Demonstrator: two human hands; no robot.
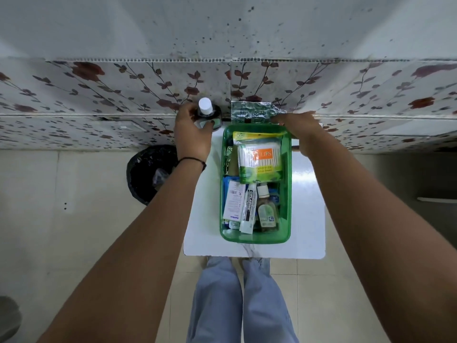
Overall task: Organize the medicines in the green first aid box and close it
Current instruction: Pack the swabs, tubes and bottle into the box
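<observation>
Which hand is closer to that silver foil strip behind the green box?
Right. The right hand rests by the foil strip; the left hand grips a dark bottle across the box's far-left corner.

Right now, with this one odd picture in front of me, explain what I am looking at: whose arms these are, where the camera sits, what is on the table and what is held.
There is no machine here. The camera sits on a person's head, looking down, so both arms reach away from you and the legs show below.

The left hand grips a dark bottle with a white cap, beside the box. The right hand rests at the far rim of the open green first aid box, next to a crumpled foil strip; whether it grips anything is unclear.

The box stands on a small white table. Inside lie a pack of cotton buds, a Cipladine tube, a small clear bottle and a white carton.
</observation>
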